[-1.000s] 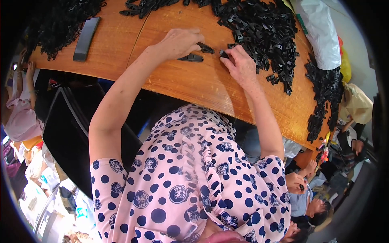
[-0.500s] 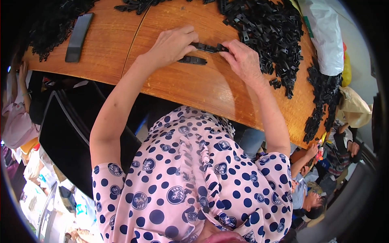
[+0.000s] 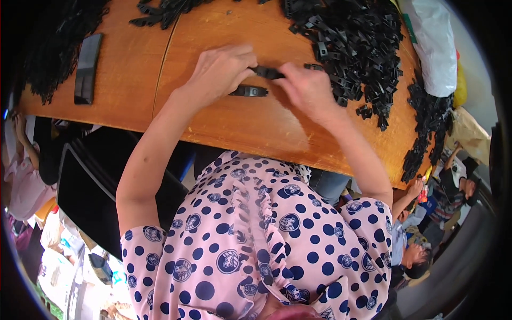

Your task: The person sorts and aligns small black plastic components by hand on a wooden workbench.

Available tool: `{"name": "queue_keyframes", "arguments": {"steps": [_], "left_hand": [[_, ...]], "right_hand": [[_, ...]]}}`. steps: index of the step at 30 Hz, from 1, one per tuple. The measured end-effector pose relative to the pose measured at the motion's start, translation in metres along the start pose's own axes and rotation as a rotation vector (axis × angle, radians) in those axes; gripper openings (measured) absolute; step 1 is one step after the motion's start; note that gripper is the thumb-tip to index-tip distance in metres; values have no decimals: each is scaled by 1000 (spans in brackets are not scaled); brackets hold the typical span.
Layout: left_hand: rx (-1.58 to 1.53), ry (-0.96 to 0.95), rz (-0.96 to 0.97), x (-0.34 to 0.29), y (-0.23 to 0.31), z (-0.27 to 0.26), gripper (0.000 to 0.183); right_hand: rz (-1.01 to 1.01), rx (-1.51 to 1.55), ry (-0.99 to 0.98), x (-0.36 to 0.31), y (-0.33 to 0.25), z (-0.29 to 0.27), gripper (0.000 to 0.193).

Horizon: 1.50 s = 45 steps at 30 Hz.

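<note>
Between my two hands, just above the wooden table [image 3: 213, 120], is a narrow black plastic clip-like piece [image 3: 268, 72]. My left hand [image 3: 221, 69] pinches its left end between thumb and fingers. At the other end, the fingertips of my right hand [image 3: 309, 88] are closed; that hand is slightly blurred, and its fingers cover the tip of the piece. A second black plastic piece [image 3: 249, 91] lies on the table just below my left fingertips. Beyond my right knuckles lies a small dark part [image 3: 313, 66], at the edge of the heap.
A large heap of loose black plastic parts [image 3: 357, 53] spreads to the right, with more parts [image 3: 421, 128] along the table's right edge. Another pile [image 3: 58, 48] and a dark flat phone-like slab [image 3: 88, 69] are at left. A white plastic bag [image 3: 429, 48] stands far right. Other people sit nearby.
My right hand has shifted slightly left and turned, its fingers now hiding the right end of the piece. The view has shifted a little. My left hand keeps its pinch.
</note>
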<state>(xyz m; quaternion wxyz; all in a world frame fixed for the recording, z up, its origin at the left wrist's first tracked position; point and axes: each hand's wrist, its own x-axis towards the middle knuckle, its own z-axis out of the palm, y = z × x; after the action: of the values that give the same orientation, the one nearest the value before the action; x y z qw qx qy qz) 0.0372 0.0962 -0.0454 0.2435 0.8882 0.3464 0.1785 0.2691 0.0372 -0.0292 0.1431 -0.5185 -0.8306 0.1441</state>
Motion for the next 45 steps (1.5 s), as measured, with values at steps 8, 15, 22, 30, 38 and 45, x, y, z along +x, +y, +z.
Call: {"name": "queue_keyframes", "arguments": {"steps": [8,15,22,30,38,45], "left_hand": [[-4,5,-17,-3,-1,-4,19],[39,114,-171,67,-20,-24,25],[374,273,-113,138,-26,0,36],[141,91,-222,71,-22,11,31],[-364,142,-343,16,-32,6,20],[134,180,-336,14,-49,-3,18]], "right_hand": [[57,22,66,1,-12,0,21],[5,-438,141,-22,31,-9,31],[43,-206,138,-25,14,16,27],[264,238,5,-32,-2,15,23],[396,332,13,-34,12,11,21],[188,-12,113,-31,4,3,19]]}}
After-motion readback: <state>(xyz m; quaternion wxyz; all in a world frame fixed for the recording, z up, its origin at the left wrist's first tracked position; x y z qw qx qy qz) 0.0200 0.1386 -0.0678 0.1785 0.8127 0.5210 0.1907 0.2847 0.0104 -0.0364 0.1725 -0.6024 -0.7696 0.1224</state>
